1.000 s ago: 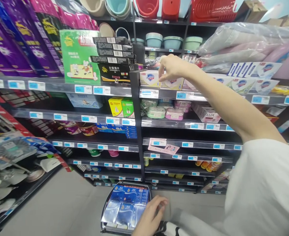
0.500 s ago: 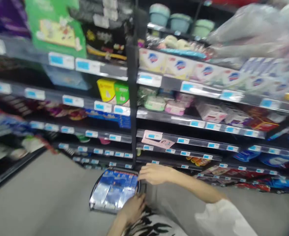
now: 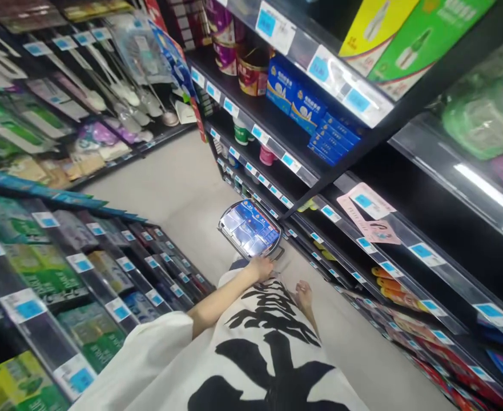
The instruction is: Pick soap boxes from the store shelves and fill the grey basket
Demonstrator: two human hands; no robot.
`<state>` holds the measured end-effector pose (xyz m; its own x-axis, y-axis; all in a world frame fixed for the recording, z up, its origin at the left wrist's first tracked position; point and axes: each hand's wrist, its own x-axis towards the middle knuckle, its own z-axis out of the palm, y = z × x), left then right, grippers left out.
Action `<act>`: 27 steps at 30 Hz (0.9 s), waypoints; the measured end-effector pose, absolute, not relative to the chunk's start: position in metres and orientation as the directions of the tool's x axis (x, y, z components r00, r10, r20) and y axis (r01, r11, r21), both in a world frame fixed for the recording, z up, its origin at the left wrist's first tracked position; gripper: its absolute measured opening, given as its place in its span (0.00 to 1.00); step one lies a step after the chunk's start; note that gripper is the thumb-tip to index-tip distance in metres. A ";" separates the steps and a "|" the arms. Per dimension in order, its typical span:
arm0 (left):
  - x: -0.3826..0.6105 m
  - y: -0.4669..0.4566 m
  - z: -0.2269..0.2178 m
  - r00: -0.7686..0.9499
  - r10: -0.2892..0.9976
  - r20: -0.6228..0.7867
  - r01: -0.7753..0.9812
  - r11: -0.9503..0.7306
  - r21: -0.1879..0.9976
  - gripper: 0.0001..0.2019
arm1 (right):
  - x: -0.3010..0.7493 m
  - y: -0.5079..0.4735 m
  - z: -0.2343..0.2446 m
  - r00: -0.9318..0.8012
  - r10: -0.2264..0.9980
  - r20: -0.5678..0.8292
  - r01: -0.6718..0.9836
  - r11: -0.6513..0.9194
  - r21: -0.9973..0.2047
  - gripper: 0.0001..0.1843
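A wire shopping basket [image 3: 224, 224] sits low in the aisle ahead of me, filled with several flat blue boxes [image 3: 251, 228]. My left hand [image 3: 260, 267] is closed on the near edge of the basket. My right hand [image 3: 305, 294] hangs lower, close to my white shirt with black print [image 3: 272, 342]. It holds nothing and its fingers lie loosely stretched, a short way right of the basket.
Shelves with blue price tags [image 3: 365, 201] run along the right, carrying blue cartons [image 3: 294, 103] and tins [image 3: 251, 71]. Another shelf rack [image 3: 63, 274] stands close on my left. Grey floor [image 3: 169, 188] runs up the aisle to hanging utensils [image 3: 118, 97].
My right hand came down from the soap shelf to the basket, then back beside my body. The view swung down and tilted. My left hand stayed at the basket.
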<state>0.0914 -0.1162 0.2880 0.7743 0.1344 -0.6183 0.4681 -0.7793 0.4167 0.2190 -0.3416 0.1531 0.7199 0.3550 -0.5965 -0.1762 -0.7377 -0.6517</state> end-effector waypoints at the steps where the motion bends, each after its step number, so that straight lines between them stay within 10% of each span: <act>1: 0.090 -0.113 0.286 0.776 0.139 -0.615 0.472 -0.775 0.421 0.22 | 0.225 -0.342 0.149 0.725 0.319 -0.611 -0.205 -0.747 -0.633 0.14; 13: -0.012 -0.068 0.213 0.660 0.240 -0.712 0.675 -0.606 0.421 0.21 | 0.245 -0.237 0.077 0.587 0.074 -0.806 -0.452 -0.796 -0.402 0.20; 27: -0.036 -0.150 0.038 0.105 0.283 -0.953 0.918 -0.397 -0.017 0.30 | 0.238 -0.137 -0.113 0.421 0.033 -0.906 -0.478 -0.841 -0.253 0.38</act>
